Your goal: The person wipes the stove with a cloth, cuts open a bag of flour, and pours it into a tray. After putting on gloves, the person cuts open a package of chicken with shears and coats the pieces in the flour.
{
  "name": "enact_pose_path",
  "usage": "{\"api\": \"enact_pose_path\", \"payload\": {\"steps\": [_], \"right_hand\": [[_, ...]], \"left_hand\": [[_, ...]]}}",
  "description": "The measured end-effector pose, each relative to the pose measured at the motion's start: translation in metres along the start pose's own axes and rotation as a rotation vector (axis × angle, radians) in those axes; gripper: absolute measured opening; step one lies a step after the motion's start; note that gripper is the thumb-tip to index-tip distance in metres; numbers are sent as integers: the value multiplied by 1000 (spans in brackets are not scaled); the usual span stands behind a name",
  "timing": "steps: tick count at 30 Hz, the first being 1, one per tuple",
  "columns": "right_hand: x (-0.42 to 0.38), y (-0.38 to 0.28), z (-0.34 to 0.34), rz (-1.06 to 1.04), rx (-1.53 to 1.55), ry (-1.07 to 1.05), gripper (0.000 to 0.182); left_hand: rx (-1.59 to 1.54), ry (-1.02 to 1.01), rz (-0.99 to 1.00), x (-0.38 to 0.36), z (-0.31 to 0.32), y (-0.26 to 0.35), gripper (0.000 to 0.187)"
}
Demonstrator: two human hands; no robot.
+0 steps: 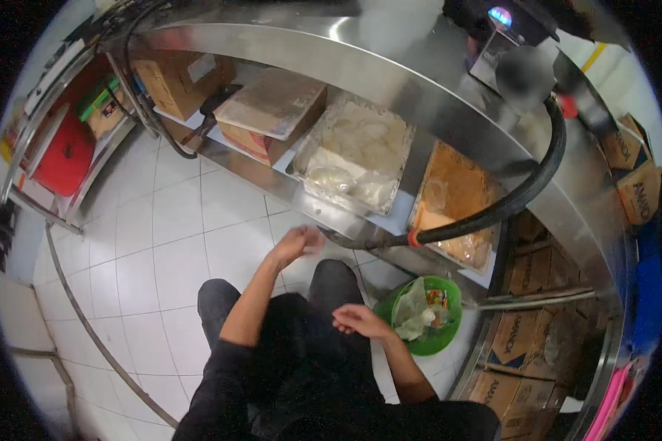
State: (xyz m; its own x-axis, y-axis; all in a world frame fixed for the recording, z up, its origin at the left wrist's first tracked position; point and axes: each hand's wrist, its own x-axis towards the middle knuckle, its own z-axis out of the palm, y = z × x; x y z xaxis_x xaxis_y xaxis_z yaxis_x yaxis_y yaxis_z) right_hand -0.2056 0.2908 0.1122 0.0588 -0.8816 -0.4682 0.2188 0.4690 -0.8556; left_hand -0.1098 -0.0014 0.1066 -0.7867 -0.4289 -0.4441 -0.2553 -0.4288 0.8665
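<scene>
My left hand (299, 244) is raised over the tiled floor, close to the front edge of the lower steel shelf. Its fingers are bent and smeared by motion, so what they hold, if anything, cannot be made out. Beside its fingertips passes a thick black hose (485, 217) with a red band. My right hand (362, 321) hovers by my right knee, fingers curled together with nothing visible in them. A green bin (449, 334) lined with a plastic bag stands just to its right. Forward on the shelf are a tray of pale powder (364, 136) and a tray of orange-brown powder (456, 176).
A lidded cardboard box (272, 103) and another carton (173, 81) share the shelf (254, 173). Stacked brown cartons (518, 338) stand at the right. A red tub (66, 158) sits on a rack at the left. A grey hose (99, 342) crosses the floor.
</scene>
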Motion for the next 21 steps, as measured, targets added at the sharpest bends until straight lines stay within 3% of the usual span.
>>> {"api": "enact_pose_path", "payload": {"steps": [1,3,6,9,12,18,21], "right_hand": [[-12,2,-3,5,-7,50,27],[-22,-3,-8,-11,-2,129,28],[-30,-15,-11,-82,17,207,28],[-27,-25,-9,-146,11,228,27],[-17,-34,-2,-191,3,205,26],[27,-44,13,-260,-103,116,23],[64,-58,23,-317,-109,158,21]], "left_hand": [[-225,23,60,34,-4,1,31],[-557,326,130,62,27,37,20],[-694,115,205,119,23,32,11],[-807,288,252,131,40,45,10],[-832,372,209,123,37,54,11],[-723,405,320,74,-13,39,12],[-670,442,231,31,-25,46,15]]}}
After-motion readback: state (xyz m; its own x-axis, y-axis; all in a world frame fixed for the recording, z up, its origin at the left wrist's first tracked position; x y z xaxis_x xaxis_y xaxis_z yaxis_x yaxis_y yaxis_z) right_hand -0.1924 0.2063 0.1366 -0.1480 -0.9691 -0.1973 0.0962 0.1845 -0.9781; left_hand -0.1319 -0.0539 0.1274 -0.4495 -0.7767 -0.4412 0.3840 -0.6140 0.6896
